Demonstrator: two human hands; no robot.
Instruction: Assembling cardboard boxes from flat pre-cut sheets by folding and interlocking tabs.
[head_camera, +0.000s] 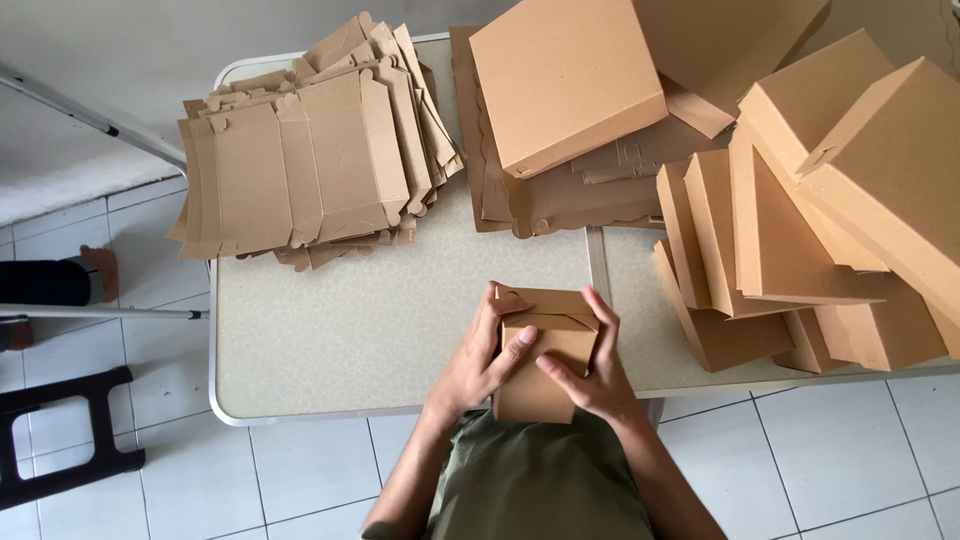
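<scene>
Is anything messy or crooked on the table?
Yes. The finished boxes on the right lean against each other at tilted angles instead of stacking straight, and the flat cardboard pile at the far left is fanned out unevenly.

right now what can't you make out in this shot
- Head view: the near face of the small brown cardboard box is covered by the left hand and right hand, so how its flaps lock is unclear.
- The pile of folded brown cardboard boxes runs off the right and top edges; its count is unknown.
- The lower sheets of the stack of flat brown cardboard blanks are hidden by the top ones.
- The black stool is cut by the left edge.
</scene>
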